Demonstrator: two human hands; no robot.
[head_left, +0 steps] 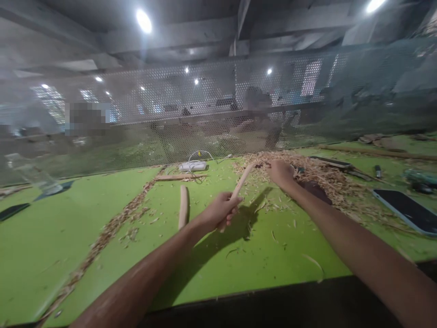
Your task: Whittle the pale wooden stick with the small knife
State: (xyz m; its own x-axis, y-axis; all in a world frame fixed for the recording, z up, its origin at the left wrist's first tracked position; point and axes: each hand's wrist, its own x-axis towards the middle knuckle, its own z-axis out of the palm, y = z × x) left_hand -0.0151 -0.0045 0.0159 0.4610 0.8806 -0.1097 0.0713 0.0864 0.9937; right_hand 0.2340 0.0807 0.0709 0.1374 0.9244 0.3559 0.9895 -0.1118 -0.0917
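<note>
While my left hand [221, 212] was wrapped firmly round the stick [243, 181] close to its near end, I saw the long axis run forward and rightward from that grip, seemingly raised off the table [283, 255]. The far tip pointed toward my right hand [282, 174], which was curled just beside it, on its right; I could not tell what, if anything, those fingers held. Farther out, a second stick [183, 206] lay left of my left hand, and shavings [336, 187] were heaped around and beyond my right.
</note>
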